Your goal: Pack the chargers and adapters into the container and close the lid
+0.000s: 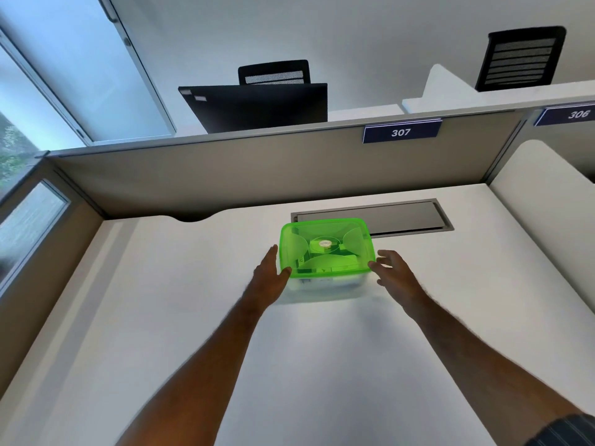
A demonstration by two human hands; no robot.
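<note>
One container (325, 286) sits on the smooth white desk (193, 317), just in front of a flat grey metal cable flap (396, 215) set into the surface. Its body is a rounded rectangle of cloudy clear plastic, and a translucent bright green lid (326, 244) lies on top of it, moulded with four curved lobes around a round centre cap. Through the lid and walls a few pale blocky shapes show, too blurred to count or name.

Two bare hands flank the box. The left hand (272, 276) lies along its left side, fingers straight and close together, the thumb tip touching the lid's near left corner. The right hand (391, 272) is at the near right corner, fingers loosely spread and slightly bent; a fingertip is at the lid's edge, though motion blur makes it impossible to tell whether it touches. Neither hand grasps anything.

Behind the desk stands a beige fabric-faced partition (225, 175) carrying two dark blue number plates, 307 (401, 132) and 306 (578, 114). Beyond it are one black monitor back (257, 106) and two black mesh chair backs, one (274, 72) behind the monitor and one (520, 57) at the right.
</note>
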